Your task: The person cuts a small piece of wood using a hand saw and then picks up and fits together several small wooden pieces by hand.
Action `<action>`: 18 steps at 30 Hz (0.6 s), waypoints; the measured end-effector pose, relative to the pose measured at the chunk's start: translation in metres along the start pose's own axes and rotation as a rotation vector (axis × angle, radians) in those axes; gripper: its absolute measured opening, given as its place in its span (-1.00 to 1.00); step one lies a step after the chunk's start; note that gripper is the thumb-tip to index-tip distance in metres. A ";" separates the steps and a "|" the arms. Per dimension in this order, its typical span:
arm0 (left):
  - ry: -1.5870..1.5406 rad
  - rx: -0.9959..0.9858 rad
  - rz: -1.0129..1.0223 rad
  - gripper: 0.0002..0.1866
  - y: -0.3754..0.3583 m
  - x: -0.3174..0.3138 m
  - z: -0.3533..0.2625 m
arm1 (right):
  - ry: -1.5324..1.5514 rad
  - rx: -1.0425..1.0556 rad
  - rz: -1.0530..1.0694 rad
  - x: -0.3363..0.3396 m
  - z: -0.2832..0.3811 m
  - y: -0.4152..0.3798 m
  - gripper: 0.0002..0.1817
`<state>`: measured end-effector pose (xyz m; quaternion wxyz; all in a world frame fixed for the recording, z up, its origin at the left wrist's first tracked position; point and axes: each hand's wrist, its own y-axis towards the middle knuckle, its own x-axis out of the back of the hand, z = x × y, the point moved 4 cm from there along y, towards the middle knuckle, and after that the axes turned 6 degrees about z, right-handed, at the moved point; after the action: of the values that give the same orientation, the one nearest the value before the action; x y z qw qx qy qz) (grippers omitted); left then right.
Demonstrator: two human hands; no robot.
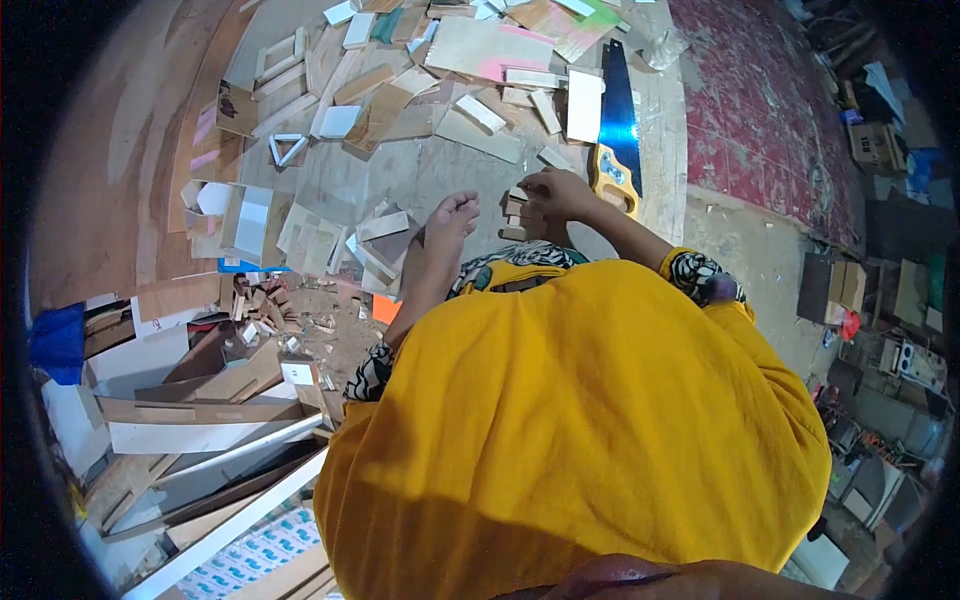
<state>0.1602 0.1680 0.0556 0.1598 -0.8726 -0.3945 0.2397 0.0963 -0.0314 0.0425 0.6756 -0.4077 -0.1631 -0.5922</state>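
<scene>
A short row of small wooden blocks (514, 222) lies on the worktable (385, 180) close to my body. My right hand (557, 196) is over the right side of these blocks, its fingers bent down and closed on one of them; the fingertips are partly hidden. To the left of the row, my left hand (455, 220) hovers with loosely curled fingers and nothing visible in it. A handsaw (620, 125) with a yellow handle lies just beyond my right forearm, its blade pointing away.
Wood offcuts and a pink-stained board (490, 48) cover the far side of the table. A small white triangular frame (288, 150) lies at the left. Long panels and boards (200, 435) fill the lower left. Red floor tiles (755, 120) lie to the right, with boxes (875, 147) beyond.
</scene>
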 end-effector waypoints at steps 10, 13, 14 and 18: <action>0.192 0.004 -0.021 -0.71 -0.011 -0.008 0.000 | 0.205 -0.102 0.039 0.014 -0.026 0.007 -0.53; 0.307 -0.039 -0.031 -0.72 -0.013 -0.010 -0.002 | 0.147 0.015 0.124 0.008 -0.025 0.010 -0.54; 0.324 -0.022 -0.012 -0.73 -0.010 -0.009 0.002 | 0.146 0.018 0.125 0.008 -0.026 0.011 -0.54; 0.372 0.021 0.023 -0.74 -0.010 -0.011 0.007 | 0.307 -0.003 0.135 0.003 -0.028 0.012 -0.54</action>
<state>0.1439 0.1661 0.0576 0.2363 -0.9045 -0.3458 0.0800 0.1006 -0.0552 0.0234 0.7303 -0.3236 -0.0295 -0.6009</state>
